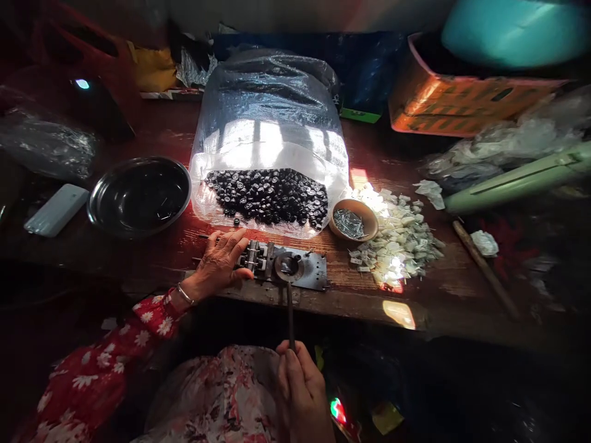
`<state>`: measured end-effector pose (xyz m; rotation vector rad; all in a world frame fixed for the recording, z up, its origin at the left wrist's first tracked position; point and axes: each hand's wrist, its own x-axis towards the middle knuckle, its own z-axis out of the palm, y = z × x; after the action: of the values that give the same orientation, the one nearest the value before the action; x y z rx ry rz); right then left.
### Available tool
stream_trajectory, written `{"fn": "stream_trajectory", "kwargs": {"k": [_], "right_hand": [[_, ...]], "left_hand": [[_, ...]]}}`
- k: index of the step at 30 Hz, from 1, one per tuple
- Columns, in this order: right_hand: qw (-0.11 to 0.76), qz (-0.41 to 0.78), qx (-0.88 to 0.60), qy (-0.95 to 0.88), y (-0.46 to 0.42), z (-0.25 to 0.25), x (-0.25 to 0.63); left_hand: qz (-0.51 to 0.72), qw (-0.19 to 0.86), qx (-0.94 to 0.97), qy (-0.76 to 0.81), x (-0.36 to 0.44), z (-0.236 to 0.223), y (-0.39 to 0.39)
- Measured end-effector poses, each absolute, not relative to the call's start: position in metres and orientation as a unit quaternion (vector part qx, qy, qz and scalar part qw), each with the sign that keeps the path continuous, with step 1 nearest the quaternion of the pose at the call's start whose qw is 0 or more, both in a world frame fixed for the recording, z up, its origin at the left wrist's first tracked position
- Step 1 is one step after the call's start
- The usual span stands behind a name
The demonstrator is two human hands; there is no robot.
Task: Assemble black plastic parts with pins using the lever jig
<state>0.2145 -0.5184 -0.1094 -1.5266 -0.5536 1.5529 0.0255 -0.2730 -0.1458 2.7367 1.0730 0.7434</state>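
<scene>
A small metal press fixture [311, 269] lies along the bench's front edge, with a round ring on it. My left hand [222, 264] rests over the fixture's left end, fingers stretched out and the thumb apart, beside a block of small rollers [256, 257]. Whatever lies under the palm is hidden. My right hand [302, 384] is wrapped round the near end of a dark lever [290, 311] that runs out from the ring towards me. Just behind the fixture, small black round caps [272, 194] are heaped at the mouth of a clear plastic bag [270, 80].
To the right are a bowl of metal pins [365, 216] and a pile of small white parts [409, 240]. A steel basin [99, 212] and a phone [56, 210] lie left. An orange crate [471, 104], a pale green tube [517, 178] and a stick [484, 267] stand farther right.
</scene>
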Motion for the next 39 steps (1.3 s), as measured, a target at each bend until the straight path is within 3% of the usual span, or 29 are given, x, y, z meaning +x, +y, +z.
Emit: {"fn": "stream_trajectory", "kwargs": {"k": [4,7,14,17,20,23,31,34,39], "right_hand": [[0.436,0.631,-0.613,-0.190,-0.516,-0.103,0.219],[0.413,0.585,-0.646,-0.263,-0.515,-0.102,0.232],[0.208,0.414,-0.695,-0.550,-0.513,-0.109,0.316],[0.132,0.258,-0.707,-0.645,-0.501,-0.115,0.362],[0.120,0.042,-0.701,-0.702,-0.476,-0.122,0.402],[0.101,-0.083,-0.670,-0.731,-0.443,-0.126,0.428],[0.129,-0.132,-0.640,-0.746,-0.395,-0.128,0.421],[0.175,-0.121,-0.636,-0.742,-0.390,-0.132,0.415],[0.230,-0.098,-0.631,-0.735,-0.377,-0.139,0.405]], "left_hand": [[0.269,0.092,0.899,0.332,0.023,-0.132,-0.273],[0.279,0.129,0.901,0.307,0.019,-0.114,-0.271],[0.222,0.142,0.934,0.239,0.025,-0.090,-0.261],[0.214,0.161,0.934,0.237,0.033,-0.089,-0.258],[0.219,0.193,0.923,0.249,0.038,-0.088,-0.257],[0.225,0.226,0.913,0.255,0.042,-0.085,-0.255],[0.272,0.269,0.884,0.268,0.038,-0.081,-0.252],[0.341,0.225,0.852,0.327,0.017,-0.076,-0.249],[0.357,-0.022,0.771,0.527,-0.043,-0.067,-0.233]]}}
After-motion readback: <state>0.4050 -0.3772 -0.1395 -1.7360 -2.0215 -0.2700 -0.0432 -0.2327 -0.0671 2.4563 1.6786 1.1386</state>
